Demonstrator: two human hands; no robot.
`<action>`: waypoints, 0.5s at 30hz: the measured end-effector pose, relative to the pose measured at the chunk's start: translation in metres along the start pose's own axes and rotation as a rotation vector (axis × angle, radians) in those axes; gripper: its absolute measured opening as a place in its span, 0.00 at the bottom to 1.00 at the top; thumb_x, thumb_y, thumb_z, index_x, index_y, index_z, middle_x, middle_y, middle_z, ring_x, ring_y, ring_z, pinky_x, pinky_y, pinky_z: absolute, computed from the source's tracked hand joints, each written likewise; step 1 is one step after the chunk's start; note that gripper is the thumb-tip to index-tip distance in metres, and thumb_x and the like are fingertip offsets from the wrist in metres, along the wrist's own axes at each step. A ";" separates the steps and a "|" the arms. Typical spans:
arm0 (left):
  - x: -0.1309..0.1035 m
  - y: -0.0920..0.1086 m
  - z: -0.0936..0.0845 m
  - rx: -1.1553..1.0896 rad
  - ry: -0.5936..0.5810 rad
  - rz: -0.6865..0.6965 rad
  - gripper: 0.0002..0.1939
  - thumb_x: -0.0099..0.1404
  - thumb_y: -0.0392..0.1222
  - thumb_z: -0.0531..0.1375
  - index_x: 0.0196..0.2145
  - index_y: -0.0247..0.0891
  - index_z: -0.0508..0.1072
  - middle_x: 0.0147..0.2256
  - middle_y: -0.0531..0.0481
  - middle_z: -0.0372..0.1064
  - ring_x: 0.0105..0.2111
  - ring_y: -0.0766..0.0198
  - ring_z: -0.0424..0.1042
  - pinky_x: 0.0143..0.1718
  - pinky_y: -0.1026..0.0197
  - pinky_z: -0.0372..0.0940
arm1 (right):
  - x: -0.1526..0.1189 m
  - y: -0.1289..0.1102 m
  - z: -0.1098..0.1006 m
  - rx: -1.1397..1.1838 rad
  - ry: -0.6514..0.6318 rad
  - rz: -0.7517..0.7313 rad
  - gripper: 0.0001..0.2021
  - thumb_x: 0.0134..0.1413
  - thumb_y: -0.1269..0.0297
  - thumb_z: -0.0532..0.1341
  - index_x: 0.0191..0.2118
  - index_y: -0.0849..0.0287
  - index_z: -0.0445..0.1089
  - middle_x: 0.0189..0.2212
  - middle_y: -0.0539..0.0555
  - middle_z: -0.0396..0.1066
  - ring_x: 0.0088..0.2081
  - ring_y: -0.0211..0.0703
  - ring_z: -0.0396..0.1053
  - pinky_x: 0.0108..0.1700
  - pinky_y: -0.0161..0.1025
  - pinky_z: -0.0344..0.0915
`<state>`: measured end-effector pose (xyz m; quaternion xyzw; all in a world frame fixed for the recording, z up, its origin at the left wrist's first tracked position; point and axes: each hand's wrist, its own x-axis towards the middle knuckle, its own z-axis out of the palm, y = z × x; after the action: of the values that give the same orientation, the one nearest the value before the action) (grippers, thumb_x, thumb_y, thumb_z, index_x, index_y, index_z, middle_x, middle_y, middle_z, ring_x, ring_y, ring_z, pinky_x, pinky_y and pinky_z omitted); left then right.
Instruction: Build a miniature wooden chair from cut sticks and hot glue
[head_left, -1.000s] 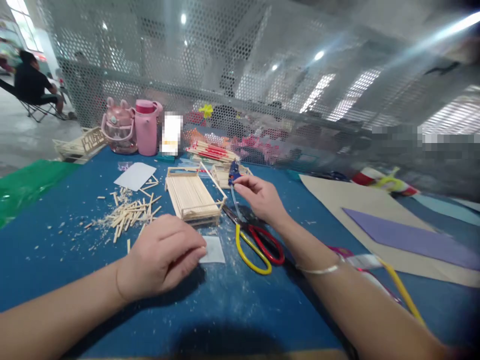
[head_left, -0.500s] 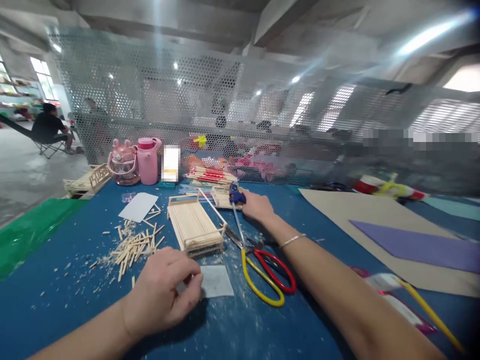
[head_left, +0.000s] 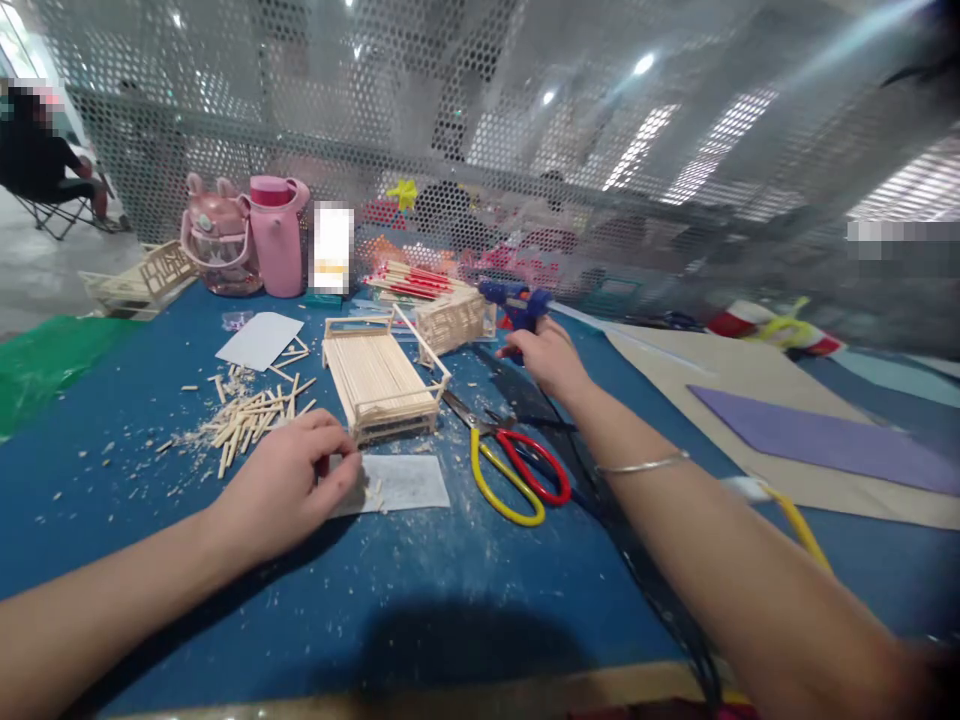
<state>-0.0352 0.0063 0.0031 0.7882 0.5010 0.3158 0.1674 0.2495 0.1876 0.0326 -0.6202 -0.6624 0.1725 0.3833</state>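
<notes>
My right hand (head_left: pixel 553 358) is closed around the handle of a blue glue gun (head_left: pixel 525 302), whose nozzle points left and whose clear glue stick juts out to the right. Just left of it stands a small piece made of wooden sticks (head_left: pixel 452 322). My left hand (head_left: pixel 296 478) rests low over the table with curled fingers, thumb near the forefinger; anything between them is too small to make out. Beside those fingers lies a pale sheet (head_left: pixel 412 482) with a few stick bits on it. Behind it is a miniature wooden stick bed (head_left: pixel 381 370).
Scissors (head_left: pixel 517 470) with yellow and red handles lie mid-table. Cut sticks (head_left: pixel 251 420) and crumbs are scattered at left, near a white card (head_left: pixel 261 341). Pink bottles (head_left: pixel 277 240) stand at the back. Purple foam (head_left: pixel 817 440) lies at right. A person (head_left: pixel 45 150) sits far left.
My right hand has turned the glue gun from pointing away to pointing left and moved it rightward. My left hand has shifted left along the pale sheet. The view has tilted down.
</notes>
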 end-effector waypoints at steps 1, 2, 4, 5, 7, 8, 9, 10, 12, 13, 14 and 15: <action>0.000 0.000 0.001 -0.005 -0.013 -0.016 0.10 0.62 0.37 0.53 0.26 0.38 0.71 0.29 0.50 0.68 0.29 0.64 0.68 0.30 0.61 0.63 | 0.000 0.000 0.006 0.066 -0.016 0.023 0.10 0.50 0.72 0.54 0.39 0.63 0.68 0.25 0.50 0.70 0.27 0.39 0.69 0.33 0.36 0.66; 0.001 -0.001 0.002 -0.008 -0.022 -0.029 0.10 0.62 0.38 0.53 0.26 0.38 0.71 0.29 0.50 0.68 0.29 0.64 0.68 0.31 0.61 0.63 | 0.001 0.001 0.012 0.128 -0.030 0.045 0.11 0.50 0.72 0.53 0.39 0.64 0.68 0.24 0.50 0.70 0.25 0.38 0.68 0.30 0.36 0.66; 0.000 -0.001 0.002 -0.009 -0.015 -0.052 0.10 0.62 0.38 0.53 0.27 0.38 0.71 0.30 0.49 0.67 0.30 0.63 0.68 0.32 0.60 0.64 | 0.006 0.003 0.023 0.228 -0.044 0.087 0.13 0.54 0.70 0.49 0.39 0.65 0.69 0.23 0.50 0.69 0.22 0.36 0.67 0.28 0.35 0.67; 0.000 -0.001 0.002 -0.007 0.000 -0.062 0.10 0.62 0.39 0.53 0.27 0.38 0.71 0.31 0.49 0.67 0.31 0.63 0.68 0.33 0.59 0.64 | 0.010 0.005 0.027 0.262 -0.044 0.107 0.14 0.56 0.70 0.48 0.39 0.66 0.69 0.23 0.51 0.69 0.22 0.35 0.66 0.28 0.35 0.67; -0.001 -0.002 0.002 0.002 0.031 -0.072 0.10 0.62 0.39 0.53 0.26 0.39 0.71 0.32 0.48 0.68 0.33 0.62 0.69 0.34 0.58 0.65 | 0.019 0.008 0.032 0.295 -0.029 0.140 0.14 0.60 0.66 0.49 0.42 0.66 0.69 0.28 0.53 0.70 0.26 0.36 0.69 0.32 0.37 0.69; -0.001 -0.003 0.002 0.006 0.039 -0.073 0.10 0.62 0.40 0.53 0.26 0.39 0.71 0.33 0.48 0.68 0.33 0.61 0.69 0.35 0.58 0.65 | 0.024 0.009 0.034 0.295 -0.013 0.153 0.14 0.61 0.64 0.50 0.45 0.65 0.68 0.33 0.54 0.71 0.31 0.38 0.70 0.36 0.39 0.70; -0.001 -0.003 0.002 0.009 0.042 -0.069 0.10 0.62 0.40 0.53 0.26 0.39 0.71 0.33 0.48 0.68 0.34 0.61 0.69 0.35 0.58 0.65 | 0.028 0.011 0.034 0.283 0.007 0.163 0.14 0.61 0.62 0.53 0.48 0.64 0.66 0.40 0.56 0.70 0.37 0.40 0.70 0.39 0.42 0.70; -0.001 -0.003 0.002 0.009 0.042 -0.065 0.10 0.62 0.40 0.53 0.26 0.39 0.72 0.34 0.48 0.68 0.34 0.61 0.69 0.36 0.57 0.65 | 0.033 0.013 0.035 0.262 0.031 0.171 0.16 0.60 0.60 0.56 0.50 0.62 0.65 0.45 0.56 0.68 0.42 0.42 0.69 0.43 0.45 0.69; -0.001 -0.003 0.003 0.004 0.037 -0.061 0.11 0.62 0.40 0.52 0.26 0.39 0.71 0.34 0.48 0.68 0.34 0.61 0.69 0.36 0.57 0.65 | 0.043 0.018 0.036 0.197 0.093 0.183 0.17 0.59 0.59 0.58 0.52 0.60 0.63 0.49 0.57 0.66 0.46 0.44 0.68 0.46 0.48 0.68; 0.000 -0.002 0.003 -0.001 0.036 -0.061 0.12 0.63 0.40 0.52 0.25 0.39 0.71 0.34 0.47 0.68 0.35 0.60 0.69 0.36 0.57 0.65 | 0.048 0.020 0.037 0.158 0.126 0.189 0.17 0.59 0.59 0.57 0.52 0.60 0.63 0.50 0.57 0.65 0.46 0.45 0.68 0.46 0.48 0.68; 0.000 -0.002 0.004 -0.006 0.033 -0.063 0.12 0.63 0.41 0.52 0.25 0.39 0.71 0.34 0.47 0.69 0.35 0.60 0.70 0.37 0.57 0.65 | 0.053 0.022 0.039 0.119 0.157 0.191 0.17 0.59 0.59 0.57 0.52 0.60 0.63 0.49 0.57 0.66 0.46 0.44 0.68 0.46 0.48 0.68; 0.000 -0.001 0.004 -0.009 0.030 -0.066 0.12 0.63 0.41 0.52 0.25 0.39 0.72 0.34 0.47 0.69 0.35 0.60 0.70 0.37 0.56 0.65 | 0.058 0.024 0.041 0.083 0.182 0.192 0.17 0.59 0.59 0.57 0.52 0.60 0.64 0.49 0.57 0.66 0.46 0.44 0.68 0.46 0.48 0.68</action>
<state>-0.0333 0.0072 -0.0003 0.7657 0.5278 0.3240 0.1738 0.2407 0.2570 0.0061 -0.6774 -0.5549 0.1784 0.4488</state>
